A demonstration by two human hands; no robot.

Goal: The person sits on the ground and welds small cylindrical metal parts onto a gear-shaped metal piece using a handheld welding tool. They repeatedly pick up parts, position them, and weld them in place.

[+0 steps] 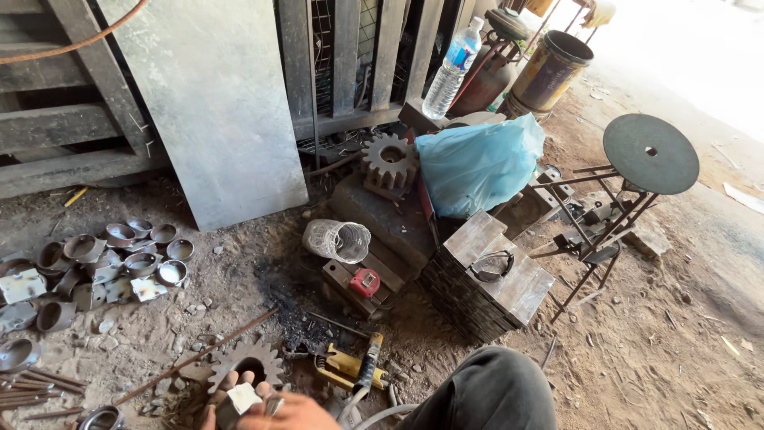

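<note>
Bare, dusty dirt floor point(652, 342) of a metal workshop, with a dark wooden slatted wall point(56, 127) along the top and a grey metal sheet point(215, 103) leaning against it.

Taking the toothed gear on the ground point(248, 363) as the landmark: well to its left lies a heap of short metal rings and cut plates point(103, 267), and below that heap a few thin rods point(32, 386). A long rusty rod point(199, 357) runs slantwise just left of the gear, touching its edge.

Right below the gear, at the bottom edge of the view, a hand point(290, 412) closes around a small dark metal block with a pale face point(237, 402); the block sits just under the gear's rim. Which hand this is I cannot tell for certain, and the second hand does not show.

Just right of the gear lies a yellow-handled tool point(350, 366) with a grey hose point(382, 414), and beside it the person's dark-trousered knee point(489, 390). Up and right of the gear are a roll of wire mesh point(338, 239), a second gear point(390, 162), a stack of steel plates point(489, 279), a blue plastic bag point(477, 163), a water bottle point(452, 68), and farthest right a round metal disc on a stand point(650, 153).
</note>
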